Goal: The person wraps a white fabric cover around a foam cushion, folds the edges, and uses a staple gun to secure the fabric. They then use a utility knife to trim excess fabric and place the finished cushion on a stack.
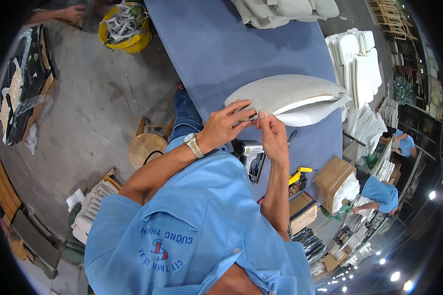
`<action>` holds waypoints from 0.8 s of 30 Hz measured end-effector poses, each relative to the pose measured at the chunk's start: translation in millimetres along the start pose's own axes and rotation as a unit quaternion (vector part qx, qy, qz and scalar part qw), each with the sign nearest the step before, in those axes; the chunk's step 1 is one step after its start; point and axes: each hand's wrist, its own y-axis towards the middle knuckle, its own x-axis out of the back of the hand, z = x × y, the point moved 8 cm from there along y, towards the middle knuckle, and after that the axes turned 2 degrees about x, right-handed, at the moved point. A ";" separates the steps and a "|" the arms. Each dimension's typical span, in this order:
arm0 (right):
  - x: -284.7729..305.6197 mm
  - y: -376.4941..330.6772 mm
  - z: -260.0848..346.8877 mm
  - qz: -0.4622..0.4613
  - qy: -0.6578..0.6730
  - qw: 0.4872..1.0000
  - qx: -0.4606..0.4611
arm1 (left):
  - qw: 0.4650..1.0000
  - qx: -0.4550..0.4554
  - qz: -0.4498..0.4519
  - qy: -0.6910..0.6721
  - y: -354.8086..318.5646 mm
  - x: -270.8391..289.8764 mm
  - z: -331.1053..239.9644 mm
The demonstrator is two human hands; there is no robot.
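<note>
A curved seat pad (280,91) with a light grey fabric cover lies on the blue-topped table. Along its near right side the cover gapes, and a white inner layer (307,115) shows there. At the pad's near left edge my left hand (226,125) is closed, fingers bent over the fabric. Right beside it, my right hand (273,132) pinches the same edge between thumb and fingers. A grey and black staple gun (252,156) lies just below my hands. Scissors (293,136) rest near my right wrist.
Covered pads (290,9) are stacked at the table's (231,44) far end. White pads (354,59) stand on the right. A yellow tool (299,174) and a cardboard box (332,179) sit near right. A yellow basket (138,43) of scraps and a round stool (146,150) are left.
</note>
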 end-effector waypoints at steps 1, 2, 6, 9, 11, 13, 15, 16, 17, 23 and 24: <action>-0.4 0.0 -0.3 -0.001 0.004 1.000 0.005 | 1.000 0.010 -0.011 -0.014 0.8 0.2 4.5; 0.3 0.7 0.2 0.002 -0.016 1.000 -0.001 | 0.999 0.020 -0.022 -0.029 2.7 -0.4 9.1; 4.4 9.4 3.8 0.001 -0.065 0.998 -0.013 | 0.998 0.036 -0.013 -0.040 12.2 2.7 11.8; 6.1 8.3 4.8 0.000 -0.078 0.997 -0.017 | 0.999 0.030 0.000 -0.019 13.3 0.3 7.7; 5.7 7.9 5.6 0.001 -0.084 0.996 -0.010 | 1.000 0.013 -0.007 -0.013 13.4 -0.4 7.9; 5.7 7.0 3.3 0.003 -0.089 0.996 0.004 | 0.999 0.034 0.010 -0.005 16.9 -0.7 5.8; 5.0 8.2 6.1 0.003 -0.095 0.995 0.003 | 0.994 0.093 0.050 0.009 18.2 -1.3 8.6; 3.8 9.0 7.0 0.004 -0.098 0.995 0.002 | 0.997 0.061 0.038 0.026 18.7 -1.2 6.7; 3.8 9.7 6.3 0.001 -0.102 0.995 0.009 | 0.998 0.028 0.025 0.044 18.8 -3.6 7.3; 0.3 13.8 9.1 -0.019 -0.088 0.995 0.036 | 0.997 0.015 0.019 0.077 22.6 0.6 4.5; -1.1 12.5 7.7 -0.024 -0.074 0.996 0.032 | 0.997 0.015 0.017 0.074 23.0 2.1 3.8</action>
